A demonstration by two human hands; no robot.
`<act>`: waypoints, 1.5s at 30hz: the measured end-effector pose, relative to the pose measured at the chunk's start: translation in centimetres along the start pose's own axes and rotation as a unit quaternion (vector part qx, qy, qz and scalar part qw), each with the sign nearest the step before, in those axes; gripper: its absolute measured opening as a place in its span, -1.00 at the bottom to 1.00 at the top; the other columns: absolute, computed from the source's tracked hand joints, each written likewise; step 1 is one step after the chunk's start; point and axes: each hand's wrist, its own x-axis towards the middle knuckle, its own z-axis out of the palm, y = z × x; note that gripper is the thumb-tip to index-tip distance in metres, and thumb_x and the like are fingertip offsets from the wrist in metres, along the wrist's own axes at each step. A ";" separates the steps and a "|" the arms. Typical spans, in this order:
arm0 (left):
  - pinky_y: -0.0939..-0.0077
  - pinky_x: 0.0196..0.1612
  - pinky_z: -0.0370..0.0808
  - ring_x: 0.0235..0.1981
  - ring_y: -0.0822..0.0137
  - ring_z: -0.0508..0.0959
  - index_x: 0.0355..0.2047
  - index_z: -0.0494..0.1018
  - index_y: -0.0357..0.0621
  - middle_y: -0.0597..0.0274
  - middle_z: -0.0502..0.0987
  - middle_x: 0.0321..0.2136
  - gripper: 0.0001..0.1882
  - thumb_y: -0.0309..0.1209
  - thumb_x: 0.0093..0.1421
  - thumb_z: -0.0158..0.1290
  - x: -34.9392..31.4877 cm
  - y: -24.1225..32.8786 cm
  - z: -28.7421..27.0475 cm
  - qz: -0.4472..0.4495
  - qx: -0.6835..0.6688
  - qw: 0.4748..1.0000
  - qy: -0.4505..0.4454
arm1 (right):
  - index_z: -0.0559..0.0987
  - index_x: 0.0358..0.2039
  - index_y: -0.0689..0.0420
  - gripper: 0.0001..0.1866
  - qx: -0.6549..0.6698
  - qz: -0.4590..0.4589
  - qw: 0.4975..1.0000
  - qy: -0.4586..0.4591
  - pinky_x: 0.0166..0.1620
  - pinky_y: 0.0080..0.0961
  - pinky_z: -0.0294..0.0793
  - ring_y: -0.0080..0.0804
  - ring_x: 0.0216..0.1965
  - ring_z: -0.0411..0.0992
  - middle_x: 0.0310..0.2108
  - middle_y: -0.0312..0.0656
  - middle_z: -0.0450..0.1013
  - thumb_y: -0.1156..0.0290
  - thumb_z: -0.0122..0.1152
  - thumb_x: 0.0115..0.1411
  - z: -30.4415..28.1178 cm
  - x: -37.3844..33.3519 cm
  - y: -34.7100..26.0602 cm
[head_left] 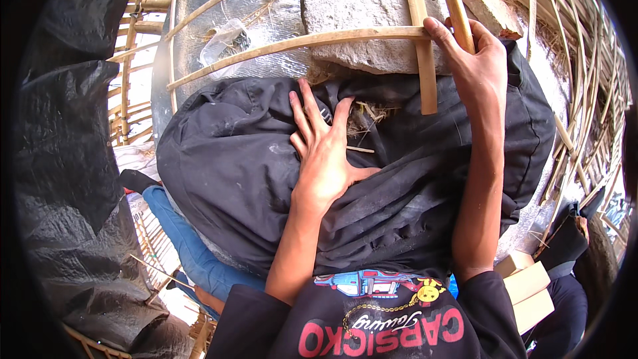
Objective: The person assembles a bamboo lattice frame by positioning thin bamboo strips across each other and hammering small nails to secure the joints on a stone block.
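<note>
Black cloth [226, 146] lies across my lap in folds, with plant scraps [364, 119] in its middle. My left hand [325, 159] rests over it, fingers spread, holding nothing. Farther up and to the right, my right hand [480, 60] is closed around bamboo pieces where they meet. Its thumb presses at the end of a long curved bamboo strip [299, 41], and the fingers wrap behind a rounded bamboo stick [454, 0]. A flat bamboo strip [417, 6] crosses the curved one just left of the thumb. The fingertips' exact hold is partly hidden.
Beyond the cloth sit a rough grey block [359, 10] and a broken brick [490, 5]. A clear plastic cup [224, 41] lies left of the block. Bamboo strips [585, 73] pile up at right. Black sheeting [73, 159] hangs at left, near another person's blue-trousered leg [193, 239].
</note>
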 end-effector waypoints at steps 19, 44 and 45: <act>-0.21 0.33 0.04 0.45 -0.33 -0.20 -0.31 0.63 0.03 -0.07 -0.11 0.46 -0.66 -0.35 -0.14 0.46 -1.1 0.6 0.2 0.117 0.009 0.992 0.045 | 0.63 -0.29 0.34 -0.40 0.005 -0.010 1.000 0.001 -0.35 -0.54 0.49 -0.58 -0.51 0.43 -0.56 -0.23 0.52 -0.05 0.52 0.05 0.0 0.1 0.2; 0.14 -0.08 0.39 -0.08 0.17 0.50 -0.49 0.62 -0.20 0.15 0.60 -0.27 -0.77 -0.27 0.03 0.29 -2.7 -1.1 -0.3 0.157 0.001 0.986 -0.058 | 0.61 -0.28 0.36 -0.39 0.003 0.008 1.000 -0.006 -0.37 -0.52 0.49 -0.58 -0.53 0.42 -0.58 -0.21 0.51 -0.03 0.52 0.06 0.0 0.2 0.1; 0.16 -0.11 0.38 -0.12 0.20 0.51 -0.52 0.62 -0.20 0.18 0.60 -0.32 -0.77 -0.27 0.04 0.29 -2.7 -1.2 -0.3 0.152 -0.002 0.986 -0.075 | 0.61 -0.28 0.35 -0.40 0.004 0.004 1.000 -0.003 -0.38 -0.53 0.49 -0.59 -0.53 0.42 -0.58 -0.21 0.51 -0.03 0.52 0.06 0.1 0.3 0.2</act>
